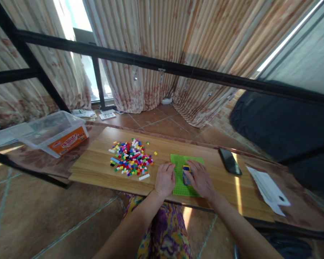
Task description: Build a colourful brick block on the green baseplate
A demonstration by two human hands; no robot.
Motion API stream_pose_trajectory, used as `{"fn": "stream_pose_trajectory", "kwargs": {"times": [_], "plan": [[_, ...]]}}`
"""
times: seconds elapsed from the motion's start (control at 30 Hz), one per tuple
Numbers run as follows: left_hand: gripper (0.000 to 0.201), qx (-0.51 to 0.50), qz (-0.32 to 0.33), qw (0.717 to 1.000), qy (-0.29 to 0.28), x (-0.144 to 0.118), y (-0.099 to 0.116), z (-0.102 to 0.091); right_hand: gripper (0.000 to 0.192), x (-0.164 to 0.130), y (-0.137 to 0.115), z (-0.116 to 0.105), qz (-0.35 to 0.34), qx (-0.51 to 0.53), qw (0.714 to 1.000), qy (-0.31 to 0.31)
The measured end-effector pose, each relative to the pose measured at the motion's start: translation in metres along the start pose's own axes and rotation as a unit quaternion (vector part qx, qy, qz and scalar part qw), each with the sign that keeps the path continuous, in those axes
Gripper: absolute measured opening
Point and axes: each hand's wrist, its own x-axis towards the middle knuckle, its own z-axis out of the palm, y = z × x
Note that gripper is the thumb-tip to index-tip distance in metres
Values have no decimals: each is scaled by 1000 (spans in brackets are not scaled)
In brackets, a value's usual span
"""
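A green baseplate (180,185) lies on the wooden board (97,162) in front of me. A small stack of blue, yellow and grey bricks (186,172) stands on the plate. My right hand (201,178) rests on the plate with its fingers against that stack. My left hand (164,178) lies flat on the board, fingertips touching the plate's left edge and holding nothing. A heap of loose coloured bricks (131,157) is spread left of my left hand, with a white brick (144,177) at its near edge.
A black phone (229,161) lies right of the plate, and a white paper (268,189) further right. A clear plastic tub with an orange label (54,133) stands at the far left. A black metal frame (162,68) crosses above; curtains hang behind.
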Motion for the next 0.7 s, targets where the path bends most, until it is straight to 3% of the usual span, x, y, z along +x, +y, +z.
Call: {"fn": "stream_pose_trajectory", "kwargs": {"times": [0.07, 0.5, 0.7], "plan": [[31, 1, -4, 1000, -1, 0, 0, 0, 48, 1, -4, 6, -16, 7, 1000, -14], [28, -7, 7, 1000, -7, 2, 3, -2, 57, 15, -21, 24, 60, -52, 997, 5], [30, -28, 16, 999, 26, -18, 5, -21, 56, 34, -35, 32, 90, -62, 994, -2]]}}
